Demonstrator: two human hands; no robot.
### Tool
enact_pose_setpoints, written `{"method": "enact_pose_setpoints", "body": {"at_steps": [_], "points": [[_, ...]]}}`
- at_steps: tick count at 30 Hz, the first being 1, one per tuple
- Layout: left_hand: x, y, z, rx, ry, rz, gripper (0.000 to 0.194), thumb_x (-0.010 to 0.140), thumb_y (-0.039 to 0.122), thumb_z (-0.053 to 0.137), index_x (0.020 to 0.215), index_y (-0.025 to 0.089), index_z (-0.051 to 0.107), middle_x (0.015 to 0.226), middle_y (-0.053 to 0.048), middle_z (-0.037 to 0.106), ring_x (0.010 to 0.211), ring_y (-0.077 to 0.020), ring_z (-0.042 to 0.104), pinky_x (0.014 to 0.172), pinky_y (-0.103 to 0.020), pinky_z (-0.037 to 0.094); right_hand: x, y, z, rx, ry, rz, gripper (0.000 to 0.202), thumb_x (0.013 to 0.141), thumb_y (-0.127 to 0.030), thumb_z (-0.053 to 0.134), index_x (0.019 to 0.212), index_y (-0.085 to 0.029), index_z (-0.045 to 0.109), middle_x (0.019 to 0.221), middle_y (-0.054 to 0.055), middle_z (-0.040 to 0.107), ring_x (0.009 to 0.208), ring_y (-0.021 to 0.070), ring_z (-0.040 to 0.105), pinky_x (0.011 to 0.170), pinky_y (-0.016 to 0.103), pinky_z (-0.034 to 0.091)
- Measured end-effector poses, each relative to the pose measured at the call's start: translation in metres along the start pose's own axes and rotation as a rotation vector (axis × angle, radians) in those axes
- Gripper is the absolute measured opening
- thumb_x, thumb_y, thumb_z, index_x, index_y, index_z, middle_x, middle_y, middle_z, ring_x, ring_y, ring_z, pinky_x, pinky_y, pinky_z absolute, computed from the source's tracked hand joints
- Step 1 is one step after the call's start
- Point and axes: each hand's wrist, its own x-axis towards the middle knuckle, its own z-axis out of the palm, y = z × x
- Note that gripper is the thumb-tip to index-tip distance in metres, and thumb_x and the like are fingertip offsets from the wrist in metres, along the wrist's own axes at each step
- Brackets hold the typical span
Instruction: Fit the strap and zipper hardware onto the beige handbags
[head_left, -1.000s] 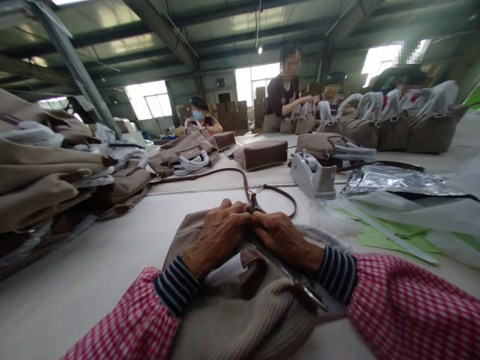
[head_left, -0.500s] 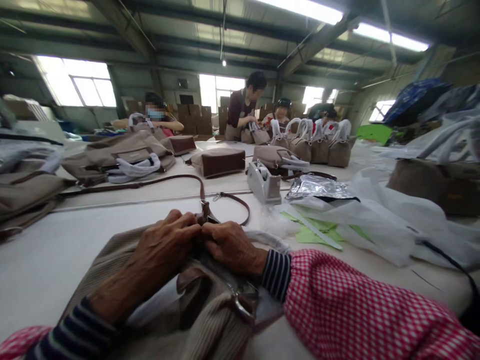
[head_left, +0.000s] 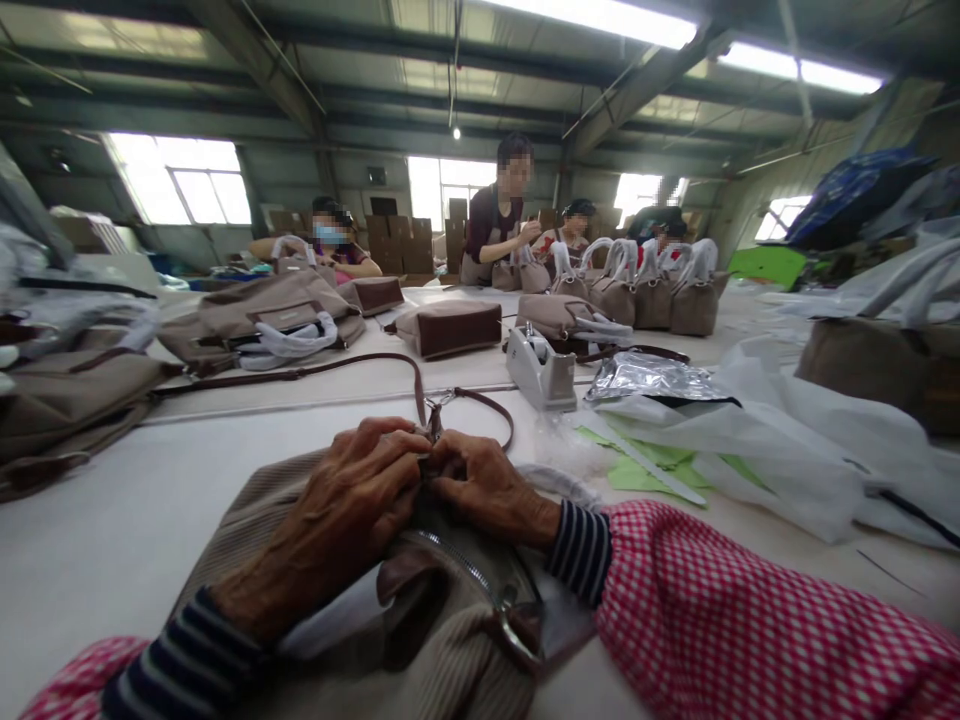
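Observation:
A taupe ribbed handbag (head_left: 259, 505) lies on the table in front of me. My left hand (head_left: 352, 495) is closed on the bag's far end, its fingers bent over the edge. My right hand (head_left: 484, 485) pinches the same spot from the right, thumb and fingertips close to the left ones. What exactly lies between the fingertips is hidden. Just beyond them is a brown shoulder strap (head_left: 345, 363) with a metal clip. Nearer to me, a metal zipper (head_left: 457, 560) curves along the bag toward a silver ring (head_left: 519, 635). A white-wrapped handle (head_left: 559, 482) shows behind my right wrist.
A grey tape dispenser (head_left: 541, 370) stands beyond my right hand. Silver film (head_left: 652, 378), green paper (head_left: 660, 462) and white wrapping sheets (head_left: 795, 450) lie at right. More handbags (head_left: 255, 310) lie at left and across the table, where several people work.
My view has shifted slightly, so everything sits a little further right and lower. Both hands stay at the bag's far end, with fingers slightly rearranged. A co-worker opposite has raised a hand.

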Motion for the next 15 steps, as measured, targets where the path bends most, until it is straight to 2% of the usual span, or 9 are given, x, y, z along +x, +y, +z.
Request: {"method": "enact_pose_setpoints", "body": {"at_steps": [3, 6, 11, 15], "points": [[0.0, 0.01, -0.003, 0.001, 0.057, 0.033, 0.019, 0.104, 0.015, 0.047, 0.094, 0.019, 0.063, 0.105, -0.006, 0.068, 0.112, -0.0255, 0.055, 0.096, -0.042, 0.042, -0.001, -0.001, 0.0, 0.169, -0.021, 0.128, 0.015, 0.078, -0.014, 0.074, 0.087, -0.019, 0.064, 0.069, -0.005, 0.063, 0.059, 0.0113, 0.058, 0.053, 0.021, 0.042], [0.0, 0.013, -0.002, -0.075, 0.097, -0.035, 0.023, 0.104, 0.017, 0.049, 0.082, 0.019, 0.056, 0.084, -0.002, 0.06, 0.085, -0.0201, 0.054, 0.077, -0.034, 0.042, -0.001, -0.003, 0.0, 0.317, -0.037, 0.232, 0.017, 0.076, -0.017, 0.074, 0.086, -0.019, 0.061, 0.058, -0.007, 0.061, 0.047, 0.0106, 0.055, 0.043, 0.02, 0.041], [0.0, 0.007, 0.003, -0.247, 0.01, -0.258, 0.022, 0.104, 0.025, 0.05, 0.084, 0.02, 0.057, 0.085, -0.001, 0.057, 0.076, -0.0171, 0.056, 0.069, -0.03, 0.04, -0.003, -0.007, -0.001, 0.42, -0.049, 0.255, 0.02, 0.073, -0.022, 0.078, 0.083, -0.018, 0.06, 0.055, -0.007, 0.061, 0.043, 0.0096, 0.055, 0.039, 0.018, 0.042], [0.002, 0.003, 0.001, -0.387, -0.024, -0.399, 0.016, 0.104, 0.032, 0.051, 0.099, 0.023, 0.063, 0.094, -0.001, 0.063, 0.084, -0.0187, 0.061, 0.078, -0.032, 0.045, -0.005, -0.012, -0.004, 0.447, -0.044, 0.271, 0.023, 0.074, -0.026, 0.078, 0.085, -0.019, 0.06, 0.058, -0.006, 0.064, 0.043, 0.0092, 0.055, 0.039, 0.017, 0.042]]}}
